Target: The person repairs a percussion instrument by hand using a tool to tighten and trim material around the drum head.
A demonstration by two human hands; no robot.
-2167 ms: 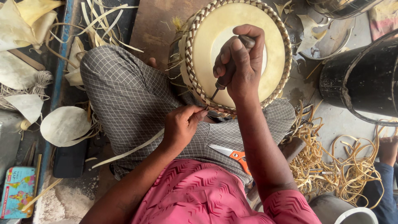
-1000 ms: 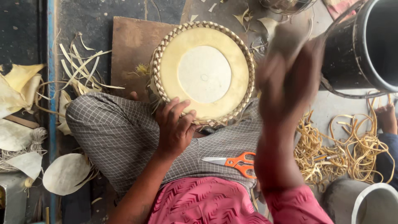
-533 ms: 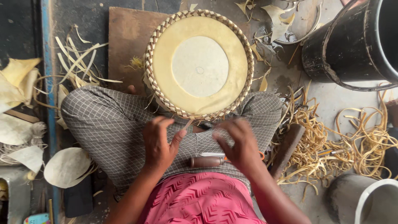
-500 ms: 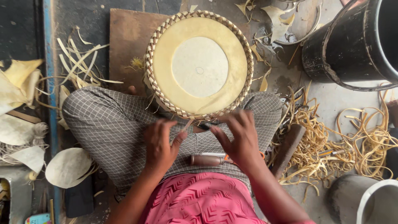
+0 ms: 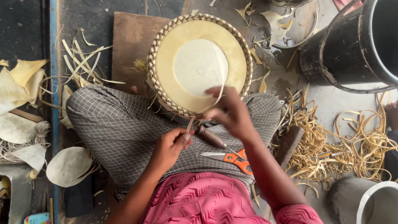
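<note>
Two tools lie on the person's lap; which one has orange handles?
The scissors, lying on the checked cloth nearer the pink shirt. The other tool, an awl beside them, has a brown wooden handle and lies closer to the woven basket.

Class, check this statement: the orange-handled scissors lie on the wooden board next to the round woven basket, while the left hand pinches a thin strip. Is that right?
Not quite. The head view shows the orange-handled scissors lying on the person's checked lap, beside a wooden-handled tool, not on the wooden board. The rest holds: the left hand pinches a thin strip near the round woven basket.
</note>
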